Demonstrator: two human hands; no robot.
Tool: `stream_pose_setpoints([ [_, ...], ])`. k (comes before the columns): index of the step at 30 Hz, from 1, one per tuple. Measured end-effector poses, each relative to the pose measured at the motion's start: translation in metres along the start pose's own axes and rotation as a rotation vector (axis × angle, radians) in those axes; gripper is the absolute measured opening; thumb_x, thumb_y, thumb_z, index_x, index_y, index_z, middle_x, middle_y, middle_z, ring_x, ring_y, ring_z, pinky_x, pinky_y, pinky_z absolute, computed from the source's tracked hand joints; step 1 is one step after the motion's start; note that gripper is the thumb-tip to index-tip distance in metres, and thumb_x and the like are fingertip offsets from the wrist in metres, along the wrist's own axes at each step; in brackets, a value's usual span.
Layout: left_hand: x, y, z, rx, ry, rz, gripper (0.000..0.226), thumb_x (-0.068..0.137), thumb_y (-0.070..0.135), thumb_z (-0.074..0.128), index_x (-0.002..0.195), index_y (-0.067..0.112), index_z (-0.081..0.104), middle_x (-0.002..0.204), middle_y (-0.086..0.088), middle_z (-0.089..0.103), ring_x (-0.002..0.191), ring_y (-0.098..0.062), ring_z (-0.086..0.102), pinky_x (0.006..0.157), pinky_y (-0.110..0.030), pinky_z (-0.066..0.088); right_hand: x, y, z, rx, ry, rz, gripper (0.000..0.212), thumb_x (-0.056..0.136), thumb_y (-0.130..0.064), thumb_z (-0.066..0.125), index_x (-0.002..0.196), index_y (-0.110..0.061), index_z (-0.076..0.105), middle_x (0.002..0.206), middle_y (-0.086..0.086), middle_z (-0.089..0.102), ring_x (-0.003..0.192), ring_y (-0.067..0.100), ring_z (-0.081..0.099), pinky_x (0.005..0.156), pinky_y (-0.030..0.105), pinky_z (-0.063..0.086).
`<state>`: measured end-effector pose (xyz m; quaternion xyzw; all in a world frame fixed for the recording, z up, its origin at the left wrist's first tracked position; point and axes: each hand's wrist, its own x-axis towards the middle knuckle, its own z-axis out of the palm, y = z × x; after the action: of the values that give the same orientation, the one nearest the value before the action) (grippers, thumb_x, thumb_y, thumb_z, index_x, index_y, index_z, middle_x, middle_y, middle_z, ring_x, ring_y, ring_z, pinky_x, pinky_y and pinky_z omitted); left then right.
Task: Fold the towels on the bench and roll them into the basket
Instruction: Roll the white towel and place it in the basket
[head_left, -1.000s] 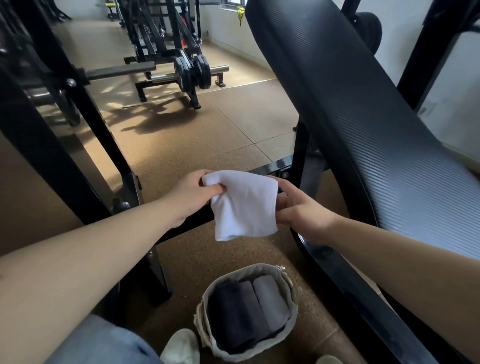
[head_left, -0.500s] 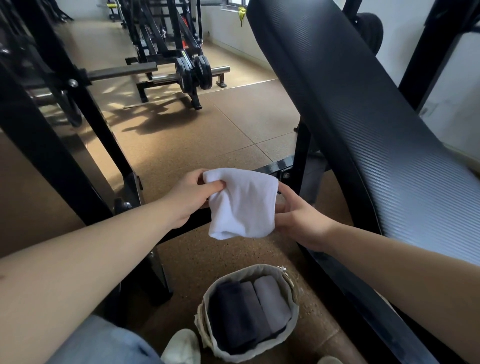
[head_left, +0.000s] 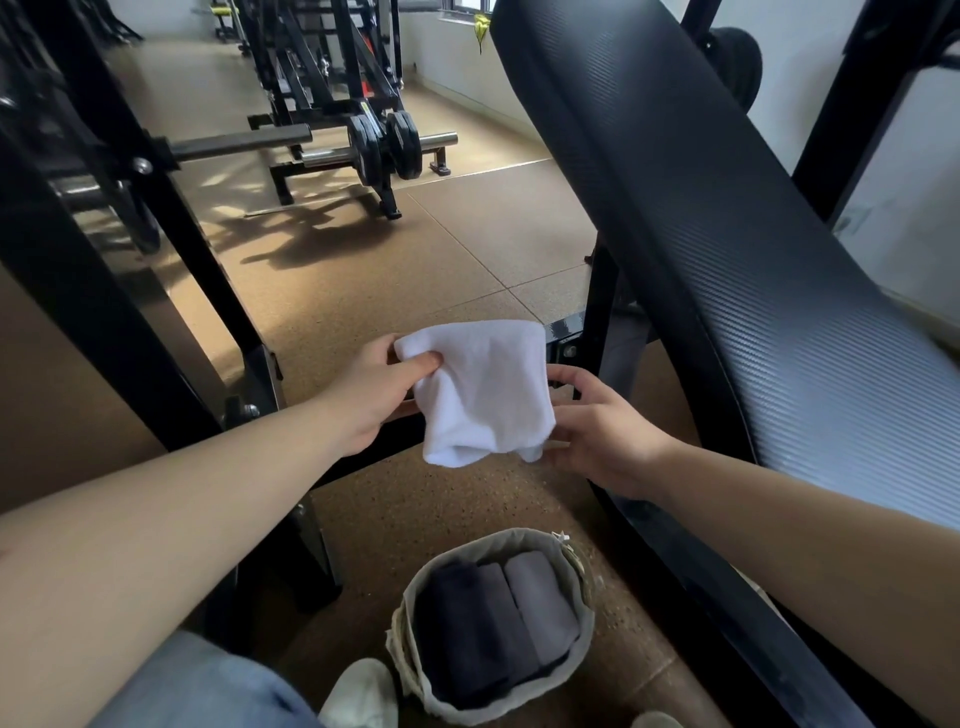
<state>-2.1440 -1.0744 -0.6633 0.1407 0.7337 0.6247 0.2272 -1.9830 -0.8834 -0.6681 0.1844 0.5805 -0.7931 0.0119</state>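
The left grip (head_left: 371, 397) is closed on the upper left corner of the white towel (head_left: 485, 395), with the thumb on the near face and the fingers behind it. The right grip (head_left: 605, 434) stands in a wide C at the towel's right edge. Its thumb lies against the edge partway up and 1 fingertip shows under the lower right corner. The other fingers are hidden behind the cloth, so I cannot tell whether this grip pinches the towel or only steadies it.

Over the last second the right grip has slid down from the upper part of that edge towards the bottom corner. The towel has risen a little and its lower hem now bunches. I judge that the folding of this towel is done and the roll is about to start from the lower end.

The towel hangs in the air between the 2 grips, over the floor (head_left: 415, 291) and left of the padded black tabletop (head_left: 727, 260), touching neither. Nearer the person, the basket (head_left: 584, 577) stands on the floor beside a white shoe (head_left: 358, 693). It holds 3 rolled towels (head_left: 493, 618) side by side, running from dark to pale grey.
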Motion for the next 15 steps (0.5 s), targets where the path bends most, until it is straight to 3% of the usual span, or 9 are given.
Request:
stream_pose_setpoints([
  [2, -0.0007, 0.0001, -0.0005, -0.007, 0.000, -0.005, 0.015, 0.098, 0.020, 0.065, 0.113, 0.019, 0.066, 0.110, -0.003, 0.074, 0.102, -0.020, 0.070, 0.088, -0.038, 0.056, 0.0005, 0.0002, -0.0006, -0.004, 0.000, 0.026, 0.057, 0.089, 0.012, 0.061, 0.137, -0.013, 0.042, 0.103, 0.026, 0.065, 0.090, 0.036, 0.069, 0.069, 0.038, 0.058],
  [5, -0.0011, 0.0015, -0.0019, -0.037, 0.011, 0.000, 0.012, 0.099, 0.019, 0.064, 0.111, 0.018, 0.065, 0.107, -0.003, 0.074, 0.100, -0.020, 0.070, 0.079, -0.033, 0.055, 0.0028, 0.0001, -0.0023, 0.012, 0.020, 0.028, 0.037, 0.092, 0.012, 0.057, 0.121, -0.008, 0.045, 0.100, 0.022, 0.062, 0.082, 0.030, 0.069, 0.069, 0.038, 0.058],
  [8, -0.0011, 0.0025, -0.0020, -0.032, 0.015, 0.010, 0.011, 0.099, 0.020, 0.064, 0.110, 0.019, 0.065, 0.108, -0.002, 0.073, 0.100, -0.019, 0.070, 0.081, -0.033, 0.055, 0.0052, -0.0002, -0.0037, 0.018, 0.046, -0.013, 0.028, 0.094, 0.012, 0.055, 0.109, -0.010, 0.047, 0.092, 0.018, 0.061, 0.080, 0.029, 0.068, 0.074, 0.044, 0.059],
  [12, -0.0008, 0.0010, -0.0021, -0.022, 0.009, 0.015, 0.012, 0.099, 0.021, 0.065, 0.110, 0.021, 0.065, 0.109, 0.000, 0.074, 0.103, -0.019, 0.070, 0.088, -0.038, 0.056, 0.0074, -0.0001, -0.0037, -0.029, 0.135, -0.018, 0.026, 0.094, 0.011, 0.057, 0.110, -0.008, 0.050, 0.070, 0.010, 0.057, 0.056, 0.019, 0.058, 0.066, 0.039, 0.060],
  [15, -0.0010, 0.0004, -0.0033, -0.032, 0.003, 0.011, 0.013, 0.099, 0.020, 0.065, 0.112, 0.020, 0.065, 0.110, -0.002, 0.073, 0.103, -0.020, 0.070, 0.086, -0.036, 0.056, 0.0080, 0.0006, -0.0050, -0.019, 0.143, 0.005, 0.035, 0.091, 0.017, 0.054, 0.121, -0.001, 0.052, 0.074, 0.012, 0.056, 0.055, 0.017, 0.057, 0.066, 0.036, 0.060],
])
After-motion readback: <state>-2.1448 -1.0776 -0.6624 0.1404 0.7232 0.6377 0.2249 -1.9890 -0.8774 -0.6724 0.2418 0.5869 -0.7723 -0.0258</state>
